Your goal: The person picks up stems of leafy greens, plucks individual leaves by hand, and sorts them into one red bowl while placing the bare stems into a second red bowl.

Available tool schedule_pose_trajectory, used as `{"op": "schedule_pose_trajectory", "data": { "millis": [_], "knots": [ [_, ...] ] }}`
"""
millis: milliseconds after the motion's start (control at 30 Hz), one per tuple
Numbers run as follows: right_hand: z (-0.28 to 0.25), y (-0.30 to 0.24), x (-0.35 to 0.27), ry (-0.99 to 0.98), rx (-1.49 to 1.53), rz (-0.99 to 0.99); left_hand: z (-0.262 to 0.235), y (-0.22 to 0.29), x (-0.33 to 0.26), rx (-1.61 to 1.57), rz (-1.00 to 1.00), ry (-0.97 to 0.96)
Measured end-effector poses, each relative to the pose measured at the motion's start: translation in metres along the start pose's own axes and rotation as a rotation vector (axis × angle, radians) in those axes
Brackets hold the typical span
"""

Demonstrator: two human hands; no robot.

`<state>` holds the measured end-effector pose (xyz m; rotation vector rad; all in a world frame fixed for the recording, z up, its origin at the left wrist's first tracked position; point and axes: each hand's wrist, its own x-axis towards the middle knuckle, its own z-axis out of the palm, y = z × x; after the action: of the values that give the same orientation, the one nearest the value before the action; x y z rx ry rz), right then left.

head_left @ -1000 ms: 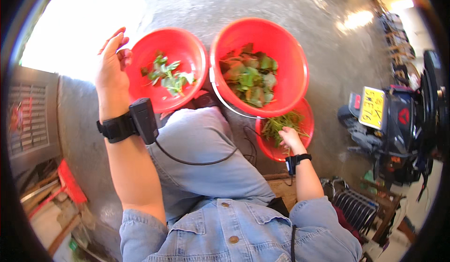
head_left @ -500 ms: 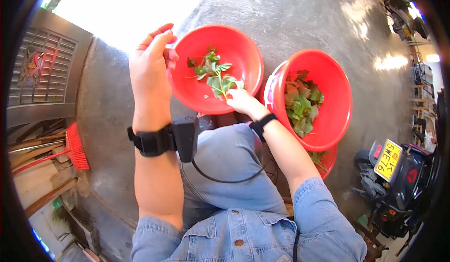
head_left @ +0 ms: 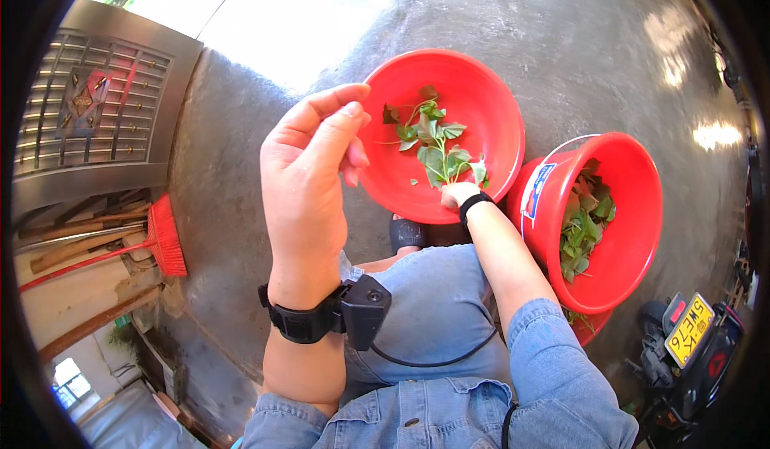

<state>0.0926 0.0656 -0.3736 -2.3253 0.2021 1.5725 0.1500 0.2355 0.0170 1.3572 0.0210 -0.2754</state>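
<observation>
A red basin [head_left: 501, 112] stands on the floor in front of me, with cut leafy green stems [head_left: 433, 154] lying inside. My right hand [head_left: 459, 195] reaches over its near rim, the fingers closed round the lower end of the stems; its fingertips are partly hidden. Held up at the basin's left side, my left hand [head_left: 311, 148] has loosely curled, parted fingers, and nothing shows in them. To the right of the basin, a red bucket [head_left: 634, 232] with a wire handle leans toward the right. More green leaves [head_left: 589, 220] fill its lower part.
Another red container [head_left: 589, 330] with greens shows partly beneath the bucket. A parked motorbike [head_left: 706, 353] stands at the lower right. At left are a metal gate [head_left: 180, 80], a red broom [head_left: 166, 236] and stacked wood [head_left: 68, 252]. My foot in a dark sandal [head_left: 407, 234] is below the basin.
The whole view has shifted, so basin and bucket appear farther right and lower. My right hand stays at the stems in the basin. My left hand remains raised, now turned slightly toward the basin.
</observation>
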Motion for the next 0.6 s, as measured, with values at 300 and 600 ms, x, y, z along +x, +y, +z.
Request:
{"op": "schedule_pose_trajectory", "data": {
  "millis": [300, 600],
  "knots": [
    [-0.040, -0.024, -0.071, 0.631, 0.167, 0.012, 0.007, -0.001, -0.003, -0.020, 0.008, -0.012],
    [-0.092, -0.040, -0.272, 1.277, 0.895, -0.451, 0.034, -0.007, -0.007, -0.069, 0.065, -0.067]
  ]
}}
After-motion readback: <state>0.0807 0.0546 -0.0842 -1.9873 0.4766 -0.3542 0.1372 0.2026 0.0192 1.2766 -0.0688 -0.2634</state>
